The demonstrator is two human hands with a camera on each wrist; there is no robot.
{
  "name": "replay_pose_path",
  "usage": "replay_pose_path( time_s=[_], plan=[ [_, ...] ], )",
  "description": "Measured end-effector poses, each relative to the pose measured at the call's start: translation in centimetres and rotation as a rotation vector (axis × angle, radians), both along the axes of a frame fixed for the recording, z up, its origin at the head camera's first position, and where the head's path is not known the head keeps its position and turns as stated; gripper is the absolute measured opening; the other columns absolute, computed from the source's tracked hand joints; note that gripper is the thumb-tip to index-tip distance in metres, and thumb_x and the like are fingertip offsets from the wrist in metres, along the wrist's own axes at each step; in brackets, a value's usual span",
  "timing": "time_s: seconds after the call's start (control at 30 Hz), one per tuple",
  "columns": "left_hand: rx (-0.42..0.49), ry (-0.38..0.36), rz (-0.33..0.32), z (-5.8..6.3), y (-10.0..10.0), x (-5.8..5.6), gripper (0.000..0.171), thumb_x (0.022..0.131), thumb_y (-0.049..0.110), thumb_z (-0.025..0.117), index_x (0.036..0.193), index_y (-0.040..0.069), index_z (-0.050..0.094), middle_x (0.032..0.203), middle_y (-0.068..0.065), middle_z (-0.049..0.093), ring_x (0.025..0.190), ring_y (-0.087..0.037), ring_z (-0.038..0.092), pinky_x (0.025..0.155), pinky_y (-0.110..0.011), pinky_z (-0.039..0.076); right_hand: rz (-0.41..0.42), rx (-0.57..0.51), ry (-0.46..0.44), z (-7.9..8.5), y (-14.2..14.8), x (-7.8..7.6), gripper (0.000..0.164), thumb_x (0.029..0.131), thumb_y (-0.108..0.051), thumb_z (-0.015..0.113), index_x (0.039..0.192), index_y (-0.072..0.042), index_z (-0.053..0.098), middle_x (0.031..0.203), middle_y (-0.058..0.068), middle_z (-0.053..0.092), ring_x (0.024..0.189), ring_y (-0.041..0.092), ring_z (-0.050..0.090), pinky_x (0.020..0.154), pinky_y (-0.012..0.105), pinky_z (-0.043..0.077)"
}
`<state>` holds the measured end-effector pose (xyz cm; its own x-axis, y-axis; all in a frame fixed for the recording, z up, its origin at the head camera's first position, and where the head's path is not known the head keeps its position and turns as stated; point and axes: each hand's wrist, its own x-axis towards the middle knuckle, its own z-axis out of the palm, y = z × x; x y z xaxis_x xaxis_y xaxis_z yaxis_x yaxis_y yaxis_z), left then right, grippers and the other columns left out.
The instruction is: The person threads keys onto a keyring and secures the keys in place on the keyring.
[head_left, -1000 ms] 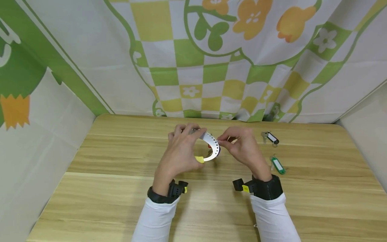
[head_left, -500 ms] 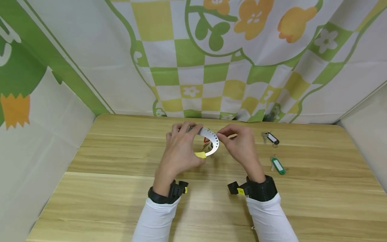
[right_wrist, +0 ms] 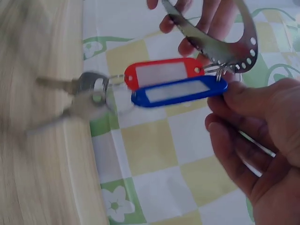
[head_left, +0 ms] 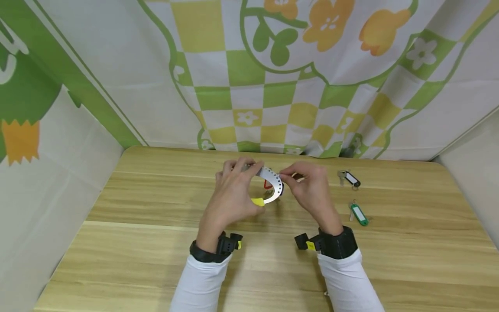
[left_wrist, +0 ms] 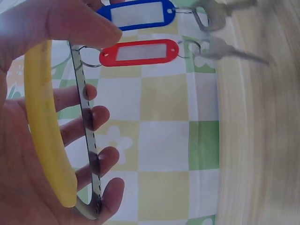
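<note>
Curtain (head_left: pixel 249 97) behind the table (head_left: pixel 148 260); loop (head_left: pixel 278 187) between left hand (head_left: pixel 233 190) and right hand (head_left: pixel 310 190); tagged keys (head_left: pixel 352 178) on table, farther right

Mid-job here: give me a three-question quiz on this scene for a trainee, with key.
1. Which hand holds the yellow handle: A) left; B) right; C) neither?
2. True or false: the green tag lies nearer the curtain than the black tag.
3. Which two tags show beside the holed metal strip in the right wrist view?

Key: 1. A, left hand. 2. False. 3. Red tag and blue tag.
</note>
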<state>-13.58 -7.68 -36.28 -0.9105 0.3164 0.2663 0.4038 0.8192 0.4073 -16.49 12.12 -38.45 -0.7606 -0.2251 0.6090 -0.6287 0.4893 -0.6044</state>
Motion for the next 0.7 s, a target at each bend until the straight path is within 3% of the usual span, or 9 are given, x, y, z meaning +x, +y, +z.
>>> replay_pose_path(
  time_s=[0.2,0.33,0.5,0.6,0.7],
  plan=[
    [-0.015,-0.027,-0.022,0.0,-0.1,0.0,0.095,0.047,0.041,0.083,0.133,0.020,0.050,0.129,0.003,0.043,0.117,-0.031,0.035,0.083,-0.050,0.033,0.043,0.076,0.124,-0.2,0.4,-0.2,0.005,0.077,-0.009,0.070,0.079,-0.013,0.071,0.078,-0.003,0.065,0.068,0.009,0.060,0.060,0.024,0.047],
    [-0.010,-0.021,-0.010,-0.1,0.2,0.0,0.094,0.046,0.040,0.083,0.132,0.021,0.050,0.129,0.003,0.043,0.116,-0.030,0.035,0.083,-0.050,0.032,0.024,0.061,0.051,-0.3,0.5,-0.1,0.004,0.078,-0.011,0.070,0.081,-0.013,0.070,0.079,-0.004,0.065,0.070,0.008,0.060,0.061,0.024,0.047],
    [0.001,0.023,0.039,-0.3,0.6,-0.1,0.096,0.044,0.041,0.085,0.131,0.019,0.050,0.128,0.001,0.043,0.116,-0.029,0.033,0.083,-0.046,0.030,-0.122,0.010,-0.110,-0.1,0.0,0.0,0.006,0.078,-0.019,0.070,0.082,-0.014,0.070,0.076,-0.006,0.065,0.068,0.007,0.061,0.060,0.022,0.047],
    [0.007,0.036,0.063,-0.4,0.8,0.0,0.095,0.044,0.041,0.085,0.130,0.019,0.050,0.128,0.001,0.042,0.116,-0.029,0.032,0.083,-0.045,0.029,-0.194,-0.026,-0.132,0.0,-0.4,0.1,0.006,0.077,-0.021,0.072,0.079,-0.016,0.071,0.073,-0.006,0.065,0.065,0.006,0.061,0.058,0.021,0.046],
    [0.012,0.043,0.072,-0.3,0.9,0.0,0.094,0.045,0.040,0.084,0.130,0.019,0.050,0.129,0.000,0.042,0.117,-0.029,0.032,0.082,-0.046,0.029,-0.211,-0.046,-0.112,0.1,-0.5,0.1,0.004,0.076,-0.020,0.073,0.077,-0.016,0.071,0.072,-0.005,0.064,0.064,0.005,0.060,0.057,0.020,0.046]
  ],
)
